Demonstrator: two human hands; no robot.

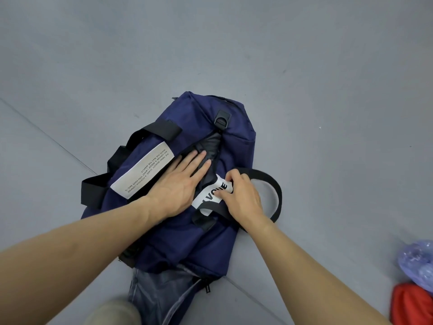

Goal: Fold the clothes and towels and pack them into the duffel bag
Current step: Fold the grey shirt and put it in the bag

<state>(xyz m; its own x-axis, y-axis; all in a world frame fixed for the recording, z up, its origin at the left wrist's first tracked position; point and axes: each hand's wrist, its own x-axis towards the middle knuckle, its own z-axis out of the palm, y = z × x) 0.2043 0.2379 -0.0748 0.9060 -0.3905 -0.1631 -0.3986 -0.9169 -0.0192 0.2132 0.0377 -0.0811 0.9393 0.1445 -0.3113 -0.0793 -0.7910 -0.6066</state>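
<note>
The duffel bag (178, 235) lay on its side on the grey floor (304, 66) at the middle of the view, its long top opening running from 6 o'clock toward 12 o'clock. The left hand (178, 181) lay flat with straight fingers, gripping nothing, pressing the 9 o'clock lip of the opening beside the white label (143, 172), its fingertips on a dark cloth (212, 146) already inside. The right hand (243, 195), at the 3 o'clock lip, pinched between thumb and curled fingers a white cloth (210, 193) with black lettering, which sat half in the opening and partly under a black strap. A black handle (276, 193) looped out at 3 o'clock behind that hand. The step seemed to be tucking the white cloth in. To do it well, the flat hand should hold the lip down and the packed cloth compressed while the right hand feeds the fold in under the strap, edge first, so it stays folded and clear of the zip. The handle loop could snag the wrist. An end pocket (154, 292) gaped open at 6 o'clock. A red cloth (412, 306) and a bluish plastic thing (419, 261) lay well apart from the bag at 4 o'clock, apparently not yet packed.
</note>
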